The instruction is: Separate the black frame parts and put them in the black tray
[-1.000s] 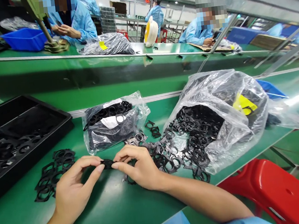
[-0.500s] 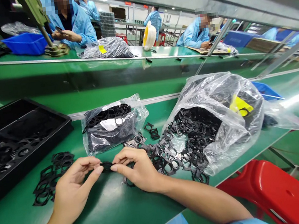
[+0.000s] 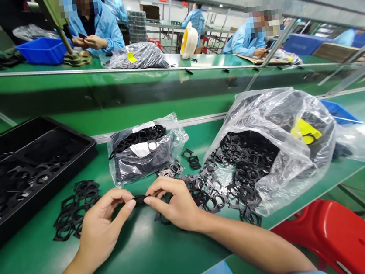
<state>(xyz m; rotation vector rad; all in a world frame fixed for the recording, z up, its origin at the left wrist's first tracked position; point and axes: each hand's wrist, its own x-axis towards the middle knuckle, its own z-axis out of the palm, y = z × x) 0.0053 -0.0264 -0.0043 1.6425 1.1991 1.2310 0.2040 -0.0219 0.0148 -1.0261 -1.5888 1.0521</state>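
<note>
My left hand [image 3: 102, 227] and my right hand [image 3: 173, 204] meet above the green table [image 3: 143, 256], both pinched on one small black plastic part [image 3: 139, 199] between thumbs and forefingers. To the left of my left hand lies a flat cluster of black ring-frame parts [image 3: 75, 208]. Just right of my right hand, a pile of the same black parts [image 3: 221, 189] spills out of a large clear plastic bag [image 3: 278, 143]. Behind my hands sits a smaller clear bag of black rings [image 3: 144, 152].
A black tray [image 3: 24, 168] holding more parts stands at the left. A red stool [image 3: 342, 242] is at the lower right. Across a green conveyor, people in blue coats work beside a blue bin [image 3: 42, 49] and another bag of parts [image 3: 140, 56].
Both hands keep pinching the small black part with barely any motion. The view has shifted slightly, so everything sits a little further right.
</note>
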